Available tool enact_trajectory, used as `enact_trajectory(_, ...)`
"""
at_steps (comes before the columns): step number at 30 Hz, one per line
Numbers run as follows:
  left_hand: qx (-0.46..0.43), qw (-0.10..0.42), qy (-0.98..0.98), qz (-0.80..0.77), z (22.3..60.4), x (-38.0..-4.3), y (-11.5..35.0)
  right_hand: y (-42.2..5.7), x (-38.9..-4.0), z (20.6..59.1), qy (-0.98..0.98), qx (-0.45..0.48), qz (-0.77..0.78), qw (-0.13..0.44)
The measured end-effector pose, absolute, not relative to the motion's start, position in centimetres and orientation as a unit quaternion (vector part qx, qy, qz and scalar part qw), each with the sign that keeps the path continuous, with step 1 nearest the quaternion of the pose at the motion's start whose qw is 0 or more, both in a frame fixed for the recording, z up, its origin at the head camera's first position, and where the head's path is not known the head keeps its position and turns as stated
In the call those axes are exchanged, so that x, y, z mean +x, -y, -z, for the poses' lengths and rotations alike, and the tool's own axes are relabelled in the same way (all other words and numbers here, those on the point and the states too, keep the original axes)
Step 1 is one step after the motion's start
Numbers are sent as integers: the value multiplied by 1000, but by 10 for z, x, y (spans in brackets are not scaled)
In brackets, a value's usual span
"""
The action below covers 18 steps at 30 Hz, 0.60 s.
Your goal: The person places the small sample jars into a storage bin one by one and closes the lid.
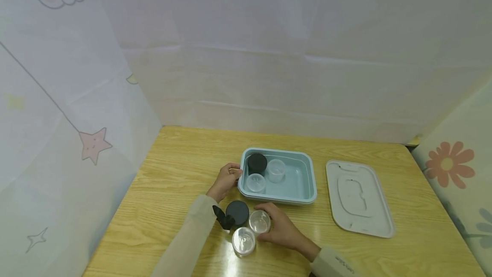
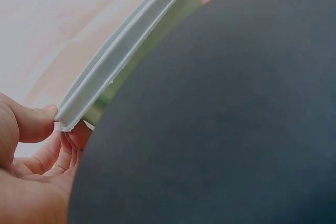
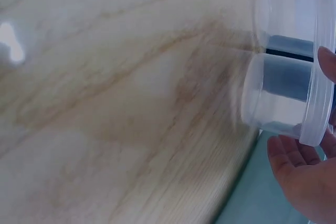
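The left hand (image 1: 226, 181) pinches the blue tray (image 1: 297, 181) by its edge, the right hand (image 1: 283, 231) curls round a clear jar (image 1: 259, 221) just outside; I'd lift gently, clearing its neighbours

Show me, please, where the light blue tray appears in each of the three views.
Head: light blue tray, just right of and below centre.
Left wrist: its rim, slanting across the upper left.
Right wrist: part of the tray, lower right, beside the right hand.
Landmark: left hand at the rim, in head and left wrist only.
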<state>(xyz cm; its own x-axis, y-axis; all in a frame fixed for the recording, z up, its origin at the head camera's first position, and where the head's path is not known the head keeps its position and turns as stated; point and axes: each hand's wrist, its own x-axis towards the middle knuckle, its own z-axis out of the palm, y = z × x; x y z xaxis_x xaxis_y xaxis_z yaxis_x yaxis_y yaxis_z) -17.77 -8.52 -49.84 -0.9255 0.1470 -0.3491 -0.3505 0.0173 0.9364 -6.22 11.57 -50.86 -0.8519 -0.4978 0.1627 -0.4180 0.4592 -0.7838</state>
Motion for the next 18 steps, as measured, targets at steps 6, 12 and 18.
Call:
enact_trajectory(6, -76, 178, -687, -700, 498, -178, 85, -115, -59, 505, -858, -247, 447, 53)
enact_trajectory(12, -80, 180, -687, -700, 500, -179, 86, -118, -57, 499, -873, -213, 436, 55)
enact_trajectory(18, -80, 186, -687, -698, 499, -181, 86, -125, -57, 490, -874, -212, 433, 54)
